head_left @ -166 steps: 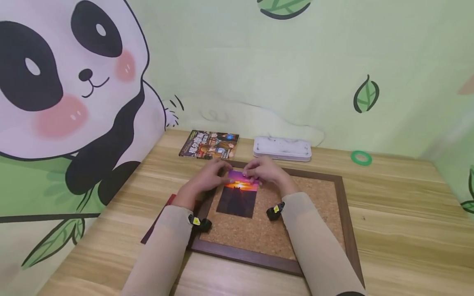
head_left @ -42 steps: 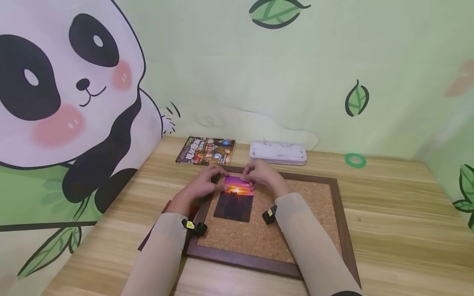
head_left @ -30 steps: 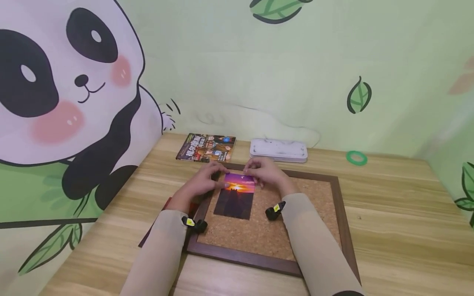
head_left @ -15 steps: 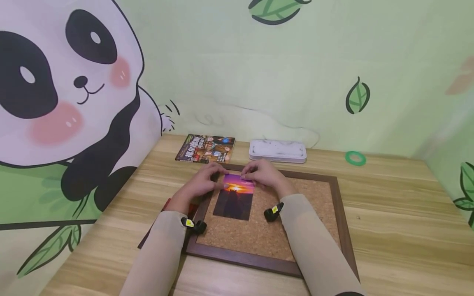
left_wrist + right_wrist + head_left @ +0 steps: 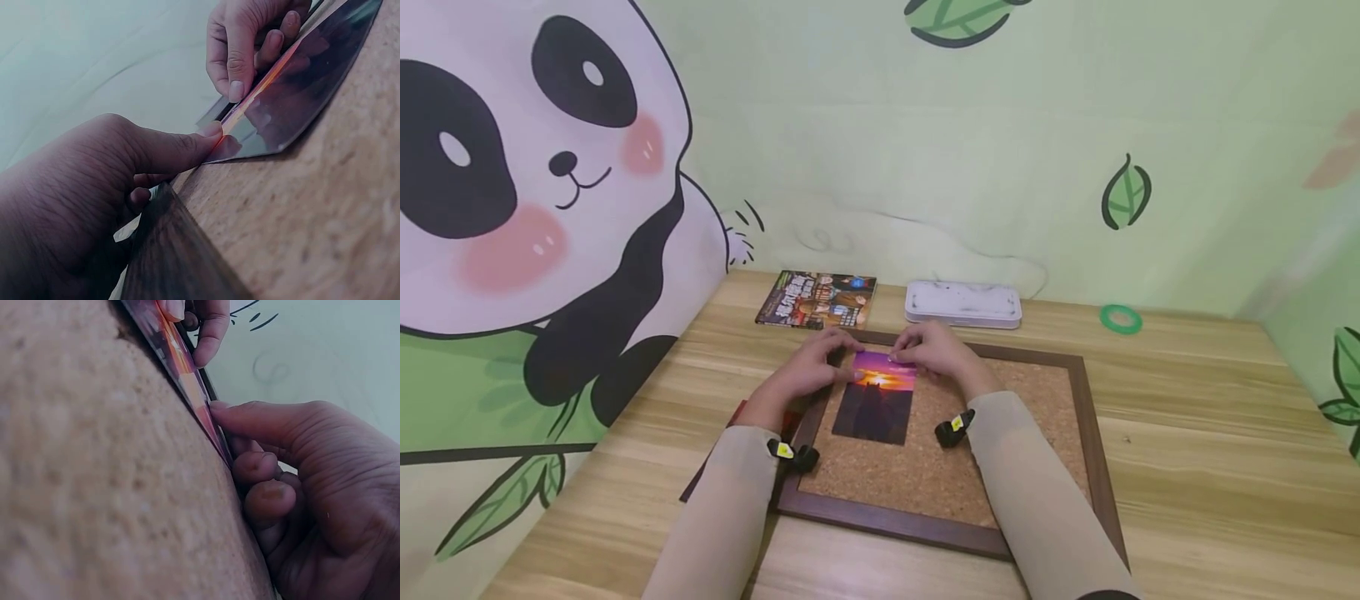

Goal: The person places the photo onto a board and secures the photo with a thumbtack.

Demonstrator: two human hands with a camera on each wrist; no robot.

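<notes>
In the head view a glossy sunset photo lies on the left part of a cork board with a dark wooden frame. The left hand is at the photo's upper left, its straight thumb pressing on the print and its index finger near the top corner. At the top right corner, the right hand has thumb and index finger on what looks like a small pale pin, mostly hidden. Its other fingers are curled in the right wrist view. Seen from the left wrist, the photo shows a slightly lifted lower edge.
Behind the board lie a comic-style book and a white tin case. A green ring of tape sits farther right on the wooden table. Something dark red is partly under the left forearm. A painted wall stands behind.
Over the last seconds the right thumb and fingers have shifted slightly at the photo's top right corner, and a pale dot there showed briefly. The left hand and photo stay in place.
</notes>
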